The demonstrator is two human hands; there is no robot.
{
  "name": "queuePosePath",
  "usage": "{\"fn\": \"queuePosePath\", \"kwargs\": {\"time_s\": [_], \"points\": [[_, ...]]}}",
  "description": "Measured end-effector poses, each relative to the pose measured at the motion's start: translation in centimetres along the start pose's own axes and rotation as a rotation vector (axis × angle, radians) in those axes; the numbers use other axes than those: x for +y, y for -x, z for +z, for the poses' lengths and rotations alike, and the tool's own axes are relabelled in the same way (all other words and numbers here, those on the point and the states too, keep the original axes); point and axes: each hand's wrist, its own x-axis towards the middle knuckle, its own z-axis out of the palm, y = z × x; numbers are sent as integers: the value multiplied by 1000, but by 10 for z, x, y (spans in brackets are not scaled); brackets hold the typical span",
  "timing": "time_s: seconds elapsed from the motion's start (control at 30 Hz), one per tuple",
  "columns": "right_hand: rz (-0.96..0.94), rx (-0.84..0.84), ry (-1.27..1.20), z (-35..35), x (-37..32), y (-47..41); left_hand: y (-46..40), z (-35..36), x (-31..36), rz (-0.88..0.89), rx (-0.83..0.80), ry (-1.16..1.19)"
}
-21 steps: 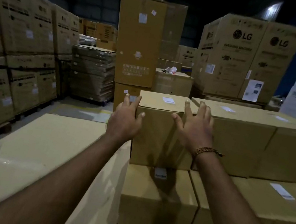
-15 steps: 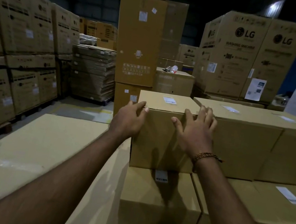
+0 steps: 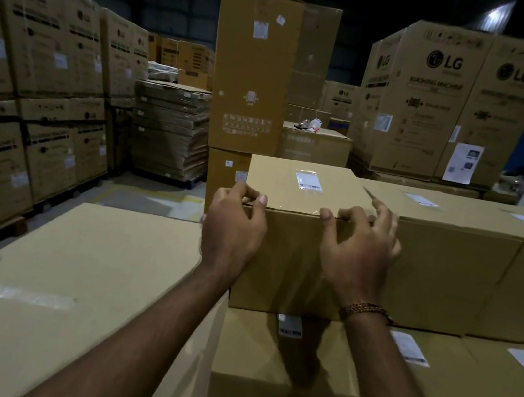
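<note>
Two hands are on a brown cardboard box [image 3: 293, 254]. The box sits on top of another box [image 3: 278, 389], touching a long box [image 3: 447, 279] on its right. The left hand [image 3: 232, 228] bends its fingers over the box's top left corner and holds on. The right hand [image 3: 358, 251] curls its fingers over the top front edge, thumb pressed on the front. A white label [image 3: 308, 181] sticks on top.

LG washing machine cartons [image 3: 457, 102] stand far right, a tall plain carton [image 3: 251, 69] far centre, stacked flat cardboard [image 3: 170, 129] far left, and a wide flat carton [image 3: 70, 271] lies near left.
</note>
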Motion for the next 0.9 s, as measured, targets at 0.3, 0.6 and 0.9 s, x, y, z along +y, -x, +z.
{"fn": "queuePosePath", "kwargs": {"time_s": [0.3, 0.6, 0.9], "points": [[317, 20, -224, -27, -4, -18, -6, -15, 7, -155, -63, 66], [262, -136, -341, -61, -9, -25, -29, -39, 26, -407, -313, 161], [280, -98, -490, -98, -36, -13, -5, -99, 42, -354, -134, 367]]}}
